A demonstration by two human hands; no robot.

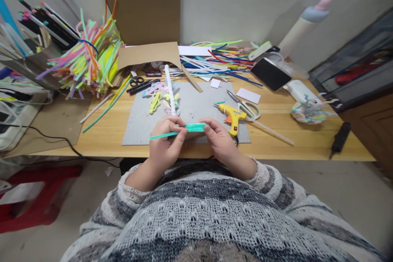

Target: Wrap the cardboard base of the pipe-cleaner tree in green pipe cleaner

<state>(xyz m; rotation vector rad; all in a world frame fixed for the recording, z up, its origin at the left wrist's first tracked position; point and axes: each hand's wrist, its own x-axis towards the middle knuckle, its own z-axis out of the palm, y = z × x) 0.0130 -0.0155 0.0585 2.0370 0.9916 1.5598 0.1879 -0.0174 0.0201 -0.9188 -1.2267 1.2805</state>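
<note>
Knitted sleeves (267,176) lead to centre frame, where left hand (166,145) and right hand (219,139) each have a grip clamped on a teal strip (195,127) above the grey mat (199,108). Its right end looks wound, the left tail straight; shaped pieces (156,100) lie finished beyond.

glue gun (232,117), scissors (245,106), phone (270,73) on desk (276,143).

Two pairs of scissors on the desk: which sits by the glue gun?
The pale-handled pair, right beside the yellow glue gun. The black-handled pair lies beyond the grey mat's far left corner.
</note>
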